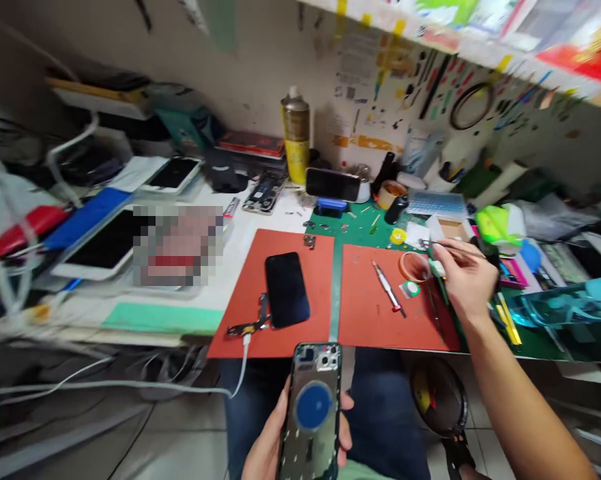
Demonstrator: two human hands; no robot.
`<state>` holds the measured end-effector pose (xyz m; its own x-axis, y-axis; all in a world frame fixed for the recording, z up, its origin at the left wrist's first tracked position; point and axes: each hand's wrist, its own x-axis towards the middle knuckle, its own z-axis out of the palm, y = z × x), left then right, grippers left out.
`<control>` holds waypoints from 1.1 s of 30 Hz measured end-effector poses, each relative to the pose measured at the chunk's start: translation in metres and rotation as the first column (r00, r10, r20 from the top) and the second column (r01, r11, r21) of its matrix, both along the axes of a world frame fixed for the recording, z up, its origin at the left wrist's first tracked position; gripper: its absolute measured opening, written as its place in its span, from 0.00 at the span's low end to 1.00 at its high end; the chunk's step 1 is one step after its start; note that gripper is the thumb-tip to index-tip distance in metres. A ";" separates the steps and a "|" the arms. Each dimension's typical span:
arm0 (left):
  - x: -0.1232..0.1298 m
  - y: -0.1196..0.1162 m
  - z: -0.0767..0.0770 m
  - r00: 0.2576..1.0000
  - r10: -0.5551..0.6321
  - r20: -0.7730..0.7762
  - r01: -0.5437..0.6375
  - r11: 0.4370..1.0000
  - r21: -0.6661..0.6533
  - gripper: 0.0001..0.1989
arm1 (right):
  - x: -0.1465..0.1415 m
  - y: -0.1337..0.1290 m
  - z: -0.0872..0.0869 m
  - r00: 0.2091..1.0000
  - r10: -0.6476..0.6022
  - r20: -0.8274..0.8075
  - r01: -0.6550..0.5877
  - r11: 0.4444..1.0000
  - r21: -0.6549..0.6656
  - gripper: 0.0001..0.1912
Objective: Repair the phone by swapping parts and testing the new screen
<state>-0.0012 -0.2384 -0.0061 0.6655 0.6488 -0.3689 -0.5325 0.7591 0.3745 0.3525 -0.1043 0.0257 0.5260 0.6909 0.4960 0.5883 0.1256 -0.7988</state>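
Note:
A phone housing (307, 443) with a round blue patch inside is held upright in my left hand (273, 430), below the table's front edge. My right hand (467, 277) pinches dark tweezers (459, 249) over the right side of the bench, their tips near a small round dish (414, 267). On the left orange mat (240, 287) lie a black phone screen (287, 289) and a small flex part (250, 328) joined to a white cable. A screwdriver (389, 288) rests on the right orange mat (355, 320).
Behind the mats stand a yellow spray can (296, 150) and a propped phone (333, 185). An opened phone (264, 192) and a white tablet (103, 247) lie to the left. Yellow sticks (508, 319) and blue plastic (555, 307) are at the right.

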 end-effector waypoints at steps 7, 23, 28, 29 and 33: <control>0.003 -0.004 -0.002 0.998 0.055 0.024 -0.055 0.998 0.017 0.42 | -0.007 -0.108 -0.014 0.835 0.156 0.527 -0.051 0.977 -0.209 0.15; 0.006 -0.013 0.005 0.995 0.058 0.076 -0.061 0.997 0.045 0.42 | 0.022 -0.132 -0.057 0.600 0.262 0.756 0.067 0.925 -0.374 0.20; 0.005 -0.015 0.001 0.996 0.031 0.086 -0.038 0.996 0.078 0.42 | -0.029 -0.148 -0.034 0.793 0.116 0.598 0.033 0.972 -0.233 0.12; 0.006 -0.016 -0.002 0.997 0.047 0.067 -0.053 0.995 0.089 0.41 | -0.048 -0.159 -0.030 0.865 0.115 0.488 -0.009 0.977 -0.215 0.10; 0.016 -0.022 -0.016 0.928 0.320 -0.190 -0.237 0.902 0.362 0.31 | -0.135 -0.210 -0.028 0.928 0.327 -0.179 -0.368 0.878 -0.306 0.14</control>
<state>0.0145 -0.2603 -0.0218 0.3585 0.9053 -0.2280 -0.5665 0.4050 0.7177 0.2172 -0.3147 -0.0026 0.2618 0.9520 0.1583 0.4545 0.0231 -0.8905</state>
